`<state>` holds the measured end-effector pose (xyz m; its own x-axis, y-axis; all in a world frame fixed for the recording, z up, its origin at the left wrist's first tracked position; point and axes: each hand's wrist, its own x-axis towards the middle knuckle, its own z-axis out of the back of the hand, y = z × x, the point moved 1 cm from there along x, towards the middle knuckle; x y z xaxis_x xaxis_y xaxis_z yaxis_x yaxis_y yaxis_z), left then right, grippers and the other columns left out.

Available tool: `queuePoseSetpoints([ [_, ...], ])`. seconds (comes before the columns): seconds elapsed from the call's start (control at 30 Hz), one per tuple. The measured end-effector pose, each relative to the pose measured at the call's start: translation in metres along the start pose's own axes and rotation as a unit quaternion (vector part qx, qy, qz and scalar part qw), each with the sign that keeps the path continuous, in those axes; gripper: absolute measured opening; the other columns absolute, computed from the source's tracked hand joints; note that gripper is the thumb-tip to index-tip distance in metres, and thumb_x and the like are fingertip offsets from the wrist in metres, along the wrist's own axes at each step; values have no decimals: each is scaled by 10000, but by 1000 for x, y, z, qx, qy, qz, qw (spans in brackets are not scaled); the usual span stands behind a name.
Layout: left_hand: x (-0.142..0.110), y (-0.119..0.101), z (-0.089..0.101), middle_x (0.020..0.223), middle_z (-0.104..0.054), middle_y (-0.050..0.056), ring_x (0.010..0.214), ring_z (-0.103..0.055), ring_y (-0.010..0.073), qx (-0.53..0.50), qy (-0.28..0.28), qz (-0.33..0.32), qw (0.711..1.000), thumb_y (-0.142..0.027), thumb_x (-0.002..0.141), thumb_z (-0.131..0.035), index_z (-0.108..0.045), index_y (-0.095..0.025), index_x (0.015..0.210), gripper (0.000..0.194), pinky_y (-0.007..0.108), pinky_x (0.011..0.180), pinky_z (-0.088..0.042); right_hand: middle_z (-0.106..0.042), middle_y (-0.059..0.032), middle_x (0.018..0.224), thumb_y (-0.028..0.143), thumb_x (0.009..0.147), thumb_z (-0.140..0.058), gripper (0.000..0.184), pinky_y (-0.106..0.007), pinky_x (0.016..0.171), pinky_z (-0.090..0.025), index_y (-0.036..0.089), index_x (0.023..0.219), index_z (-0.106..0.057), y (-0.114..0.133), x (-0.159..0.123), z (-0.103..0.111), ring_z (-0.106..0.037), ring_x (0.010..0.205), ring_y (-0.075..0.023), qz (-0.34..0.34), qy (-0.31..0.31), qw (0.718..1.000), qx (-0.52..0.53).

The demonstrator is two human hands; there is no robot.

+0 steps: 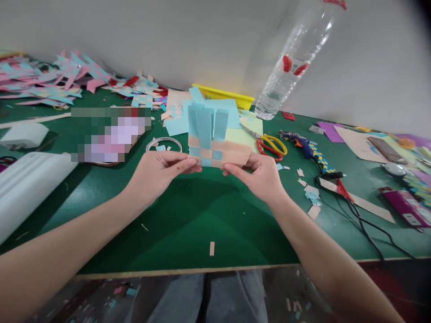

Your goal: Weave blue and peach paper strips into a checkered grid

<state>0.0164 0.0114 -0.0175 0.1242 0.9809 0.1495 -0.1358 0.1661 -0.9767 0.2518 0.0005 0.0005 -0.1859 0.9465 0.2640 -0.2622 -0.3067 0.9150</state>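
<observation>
Between my two hands is a woven paper-strip piece (206, 152), a checker of light blue and peach with blue strips standing up from its top. My left hand (164, 168) pinches its lower left corner between thumb and fingers. On the other side, my right hand (254, 172) grips the peach strip ends at the lower right. The piece is held upright above the green table (202, 211). Behind it lie light blue paper sheets (232, 112), partly hidden by the strips. Scissors (269, 143) with red and yellow handles rest beyond my right hand.
A clear plastic bottle (292, 63) stands at the back. To the right are a glue gun (303, 146), black cable (360, 220) and purple power strip (407, 206). Woven paper pieces (50, 80) pile up at back left, near a phone (114, 139) and a tape ring (164, 140).
</observation>
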Motion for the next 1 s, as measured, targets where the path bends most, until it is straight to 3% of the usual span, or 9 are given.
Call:
queuePoseSetpoints([
  [0.2, -3, -7, -1, 738, -777, 4, 727, -754, 209, 48, 0, -16, 999, -356, 804, -712, -803, -245, 805, 143, 327, 789, -630, -781, -23, 905, 381, 735, -811, 295, -288, 720, -608, 212, 970, -757, -2, 0, 0, -737, 827, -180, 25, -30, 999, 8],
  [0.4, -5, -13, -1, 748, -777, -6, 763, -747, 205, 74, 19, -28, 997, -349, 807, -708, -798, -251, 801, 134, 294, 764, -616, -764, -11, 806, 392, 773, -775, 196, -275, 614, -578, 219, 862, -769, -1, -1, 0, -716, 739, -170, 32, -67, 997, 0],
  [0.53, -4, -11, -3, 913, -791, -1, 848, -745, 219, 4, 64, -18, 998, -373, 763, -774, -784, -270, 973, 234, 294, 767, -612, -775, -19, 855, 384, 786, -765, 178, -305, 684, -584, 226, 866, -777, 2, -3, -2, -722, 787, -184, 31, -44, 998, -28],
  [0.67, -2, -9, -5, 850, -793, -7, 824, -748, 224, -6, 81, -16, 997, -344, 738, -806, -796, -259, 833, 128, 293, 743, -614, -764, -27, 837, 405, 790, -757, 201, -296, 675, -571, 208, 829, -765, 3, -6, -8, -704, 756, -174, 26, 5, 997, -67],
  [0.83, -2, -5, -2, 863, -793, 3, 844, -742, 241, 34, 27, -22, 999, -377, 732, -807, -795, -254, 770, 129, 341, 802, -605, -767, -51, 964, 436, 701, -822, 482, -310, 726, -614, 193, 1100, -703, -1, -4, -11, -735, 817, -191, -69, 79, 993, 47],
  [0.9, -2, -3, 1, 852, -791, 3, 830, -739, 245, 41, -11, -20, 999, -406, 734, -804, -792, -269, 771, 143, 358, 786, -603, -773, -56, 930, 439, 737, -792, 399, -322, 746, -619, 183, 1037, -729, -1, -2, -10, -747, 796, -192, -91, 101, 989, 65],
  [1.0, -2, 0, 3, 777, -779, -11, 751, -726, 237, 57, -52, -22, 997, -432, 726, -804, -777, -292, 720, 143, 361, 700, -592, -776, -39, 831, 425, 794, -746, 245, -297, 716, -613, 189, 857, -764, 1, -2, -8, -747, 719, -172, -78, 88, 992, 46],
])
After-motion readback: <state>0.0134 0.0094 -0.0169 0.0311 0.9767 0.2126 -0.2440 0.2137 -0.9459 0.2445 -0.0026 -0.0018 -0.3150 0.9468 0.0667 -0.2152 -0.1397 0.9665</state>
